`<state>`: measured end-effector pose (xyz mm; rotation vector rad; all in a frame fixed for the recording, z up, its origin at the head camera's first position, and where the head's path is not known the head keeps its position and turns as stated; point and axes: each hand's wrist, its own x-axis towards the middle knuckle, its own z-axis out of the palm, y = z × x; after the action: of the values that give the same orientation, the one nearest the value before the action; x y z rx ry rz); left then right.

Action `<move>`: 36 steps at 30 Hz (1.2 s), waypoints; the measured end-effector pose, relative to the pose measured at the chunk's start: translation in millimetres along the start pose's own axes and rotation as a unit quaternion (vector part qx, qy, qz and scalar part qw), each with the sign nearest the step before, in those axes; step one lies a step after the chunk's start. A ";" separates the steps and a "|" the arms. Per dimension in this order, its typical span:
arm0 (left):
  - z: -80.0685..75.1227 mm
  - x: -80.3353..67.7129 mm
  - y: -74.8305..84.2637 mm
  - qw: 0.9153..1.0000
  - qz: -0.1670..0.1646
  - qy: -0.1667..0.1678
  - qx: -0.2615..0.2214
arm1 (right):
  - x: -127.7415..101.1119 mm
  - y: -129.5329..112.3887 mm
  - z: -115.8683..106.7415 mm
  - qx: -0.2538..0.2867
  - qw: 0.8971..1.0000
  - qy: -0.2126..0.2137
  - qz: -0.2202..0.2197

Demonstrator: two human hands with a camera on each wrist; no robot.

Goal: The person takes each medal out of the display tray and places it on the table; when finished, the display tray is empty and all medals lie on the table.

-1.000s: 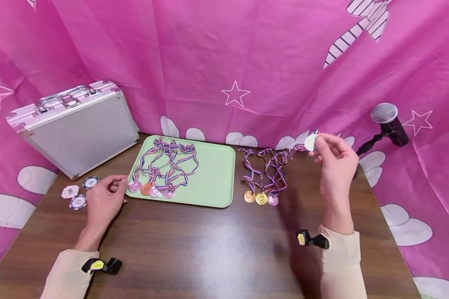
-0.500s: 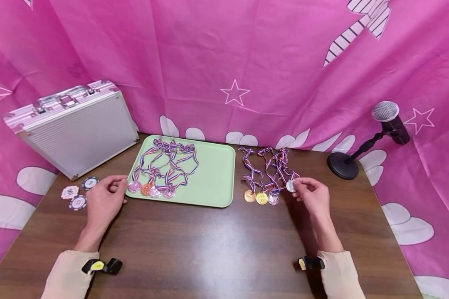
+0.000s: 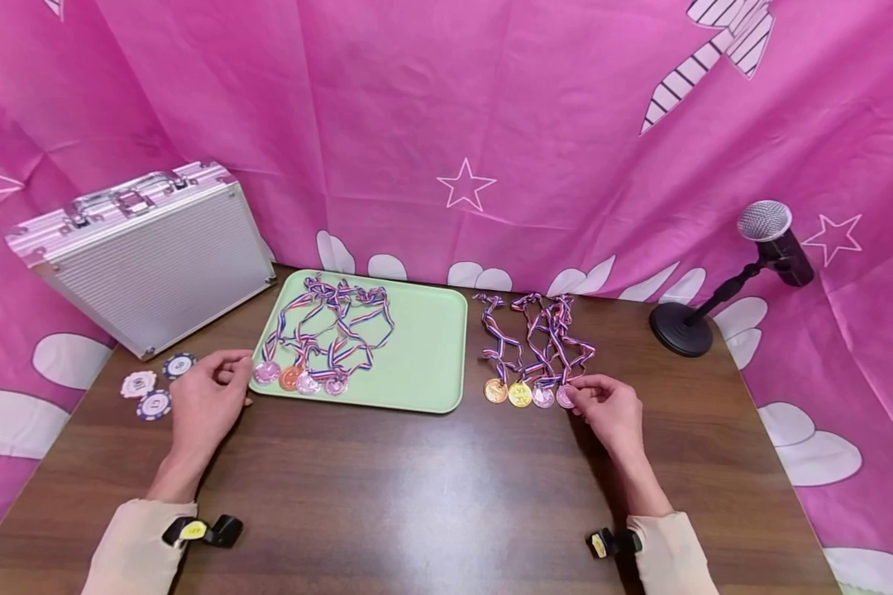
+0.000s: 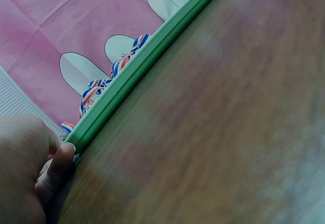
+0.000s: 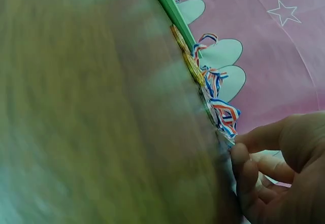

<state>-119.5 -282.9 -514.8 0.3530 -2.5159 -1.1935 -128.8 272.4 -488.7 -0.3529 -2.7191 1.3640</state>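
A: On the table (image 3: pixel 417 487), from the head view, the right hand (image 3: pixel 608 411) pinches a pink medal (image 3: pixel 565 397) at the end of the row, beside three other medals (image 3: pixel 519 394).

B: At the left wrist, the left hand (image 4: pixel 25 173) rests loosely curled, holding nothing, its thumb touching the green tray (image 4: pixel 147 66).

A: At the right wrist, fingertips (image 5: pixel 241 158) meet the striped ribbon (image 5: pixel 223 113).

The left hand (image 4: pixel 23 170) rests on the brown table (image 4: pixel 213 132), its thumb touching the corner of the green tray (image 4: pixel 147 64); striped ribbons (image 4: pixel 96 89) show over the tray's rim, pink cloth (image 4: pixel 61 26) behind
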 end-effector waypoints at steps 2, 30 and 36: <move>0.1 -0.1 -0.6 1.000 0.004 0.001 -0.003 | -0.7 0.3 1.5 -0.032 0.999 0.011 -0.008; -0.8 -0.9 1.1 1.000 -0.010 -0.007 0.000 | -6.0 1.6 5.4 -0.048 0.996 0.057 -0.039; 0.0 -0.1 -0.5 1.000 -0.003 -0.003 0.000 | -8.5 -2.0 7.8 -0.030 0.994 0.103 -0.037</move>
<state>-119.4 -283.1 -515.2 0.3588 -2.5212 -1.1985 -122.2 263.2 -491.5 -0.3720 -2.5798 1.1611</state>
